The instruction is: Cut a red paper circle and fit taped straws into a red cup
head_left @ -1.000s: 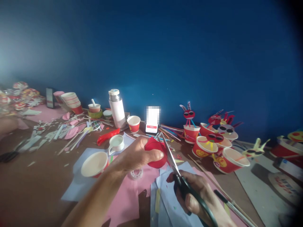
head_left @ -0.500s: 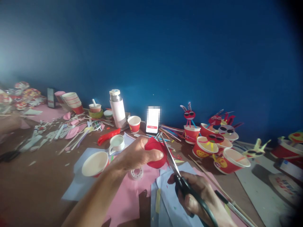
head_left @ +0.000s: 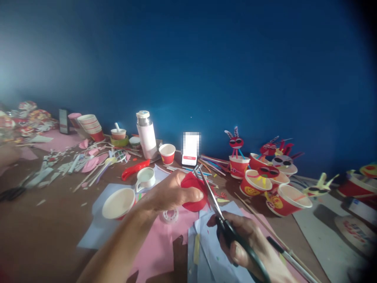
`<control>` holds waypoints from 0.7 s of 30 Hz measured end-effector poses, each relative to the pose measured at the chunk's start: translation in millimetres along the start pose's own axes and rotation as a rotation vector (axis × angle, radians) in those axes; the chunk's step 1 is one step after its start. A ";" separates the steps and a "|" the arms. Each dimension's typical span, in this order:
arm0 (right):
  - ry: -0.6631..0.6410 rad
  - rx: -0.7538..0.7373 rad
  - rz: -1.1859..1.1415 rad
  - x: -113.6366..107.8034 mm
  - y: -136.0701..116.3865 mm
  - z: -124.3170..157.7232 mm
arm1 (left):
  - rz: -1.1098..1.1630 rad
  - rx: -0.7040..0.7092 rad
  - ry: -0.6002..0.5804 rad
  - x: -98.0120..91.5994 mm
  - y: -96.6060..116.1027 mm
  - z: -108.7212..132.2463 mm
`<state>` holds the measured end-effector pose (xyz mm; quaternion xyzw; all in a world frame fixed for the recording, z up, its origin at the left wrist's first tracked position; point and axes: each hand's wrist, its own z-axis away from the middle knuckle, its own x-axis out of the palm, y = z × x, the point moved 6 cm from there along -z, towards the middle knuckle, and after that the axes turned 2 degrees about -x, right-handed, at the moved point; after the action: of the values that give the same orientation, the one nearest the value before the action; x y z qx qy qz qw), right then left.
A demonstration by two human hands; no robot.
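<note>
Between thumb and fingers, my left hand pinches a rounded piece of red paper. My right hand is wrapped round the dark handles of a pair of scissors. The scissors' blades point up and away, a little parted, along the right edge of the red paper. Below both hands lie pink paper and blue paper sheets. A roll of tape rests on the pink paper, just under my left hand.
A paper bowl, a white mug and a white thermos stand to the left. Behind my hands is a phone. Paper cups with red figures are at right, near a marker. Another person's hand shows far left.
The scissors' blades and the red paper have shifted very slightly. Both hands keep their grip and almost the same place.
</note>
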<state>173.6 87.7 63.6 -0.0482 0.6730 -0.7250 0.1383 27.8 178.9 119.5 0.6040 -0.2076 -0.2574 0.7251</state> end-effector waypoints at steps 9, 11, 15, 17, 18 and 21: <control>0.053 0.008 0.011 -2.3 1.3 1.4 | 0.001 0.015 -0.060 3.0 -0.6 -1.0; 0.056 0.004 0.002 -1.9 0.3 1.2 | 0.004 0.020 -0.071 3.3 -0.9 -1.3; 0.024 0.019 -0.035 0.8 -1.6 -0.2 | 0.014 0.023 -0.077 2.6 -1.7 -1.6; 0.002 0.033 -0.053 2.5 -2.6 -1.1 | 0.019 0.020 -0.076 1.7 -2.7 -2.2; -0.010 0.039 -0.054 3.4 -3.2 -1.5 | 0.021 0.018 -0.078 1.3 -3.3 -2.5; -0.006 0.038 -0.050 4.8 -7.0 -2.1 | 0.021 0.004 -0.080 0.2 -5.5 -3.4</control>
<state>167.5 88.8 69.7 -0.0644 0.6575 -0.7406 0.1231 29.3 180.7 113.5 0.5925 -0.2434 -0.2732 0.7176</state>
